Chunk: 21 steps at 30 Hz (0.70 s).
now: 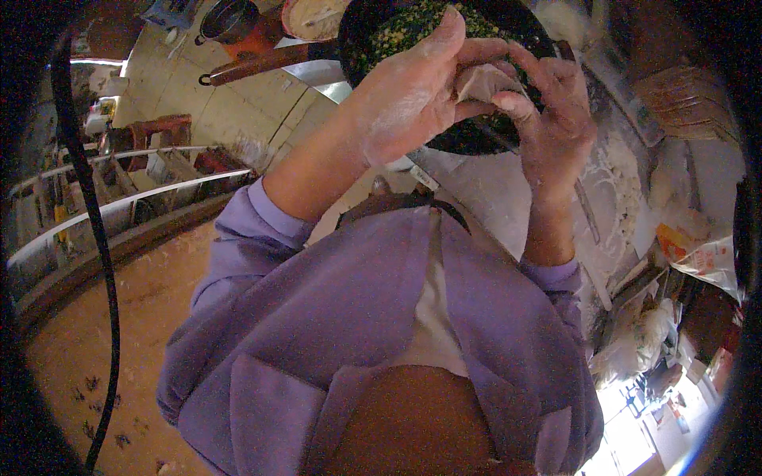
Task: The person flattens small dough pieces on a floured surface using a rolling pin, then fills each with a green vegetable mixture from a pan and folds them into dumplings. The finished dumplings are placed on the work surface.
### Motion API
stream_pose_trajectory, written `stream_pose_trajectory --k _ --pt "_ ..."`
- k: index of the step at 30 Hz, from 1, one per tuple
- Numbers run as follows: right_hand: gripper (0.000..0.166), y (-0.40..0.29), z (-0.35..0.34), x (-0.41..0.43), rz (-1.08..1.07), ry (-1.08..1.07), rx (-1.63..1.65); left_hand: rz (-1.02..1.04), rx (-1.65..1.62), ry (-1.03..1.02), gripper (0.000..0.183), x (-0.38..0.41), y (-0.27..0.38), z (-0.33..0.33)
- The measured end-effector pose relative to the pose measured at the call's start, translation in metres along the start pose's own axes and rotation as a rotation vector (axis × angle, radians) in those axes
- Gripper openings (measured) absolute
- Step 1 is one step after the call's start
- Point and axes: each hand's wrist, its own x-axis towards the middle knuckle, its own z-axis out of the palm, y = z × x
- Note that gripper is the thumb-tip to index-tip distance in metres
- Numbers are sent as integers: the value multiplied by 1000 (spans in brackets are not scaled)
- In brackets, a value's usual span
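A folded piece of pale dough (483, 83) is pinched between my two hands. Flour coats my left hand (411, 98), whose thumb points up while its fingers reach round the dough. From the other side, the thumb and fingers of my right hand (559, 113) press on its edge. Whether anything lies inside the dough is hidden by my fingers. Just below my hands is a black frying pan (352, 44) holding a chopped green and yellow filling (405, 30). Its wooden handle (256, 65) sticks out to the left.
Flour dusts the work surface (476, 178), where a thin wooden stick (586, 211) lies at the right. A printed plastic bag (702, 256) sits farther right. At upper left are a dark pot (229, 21) and a bowl with pale contents (315, 18). A black cable (89, 196) hangs at left.
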Motion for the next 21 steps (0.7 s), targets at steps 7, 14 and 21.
stream_pose_trajectory --k 7,14,21 --pt "19 3 -6 10 -141 -227 70 -6 203 -120 66 2 1 -17" --pt "22 7 -10 11 -287 -251 -58 -44 235 -184 70 -3 5 -12" --pt "31 -4 5 0 -206 145 -163 109 -353 -388 67 9 -17 -28"
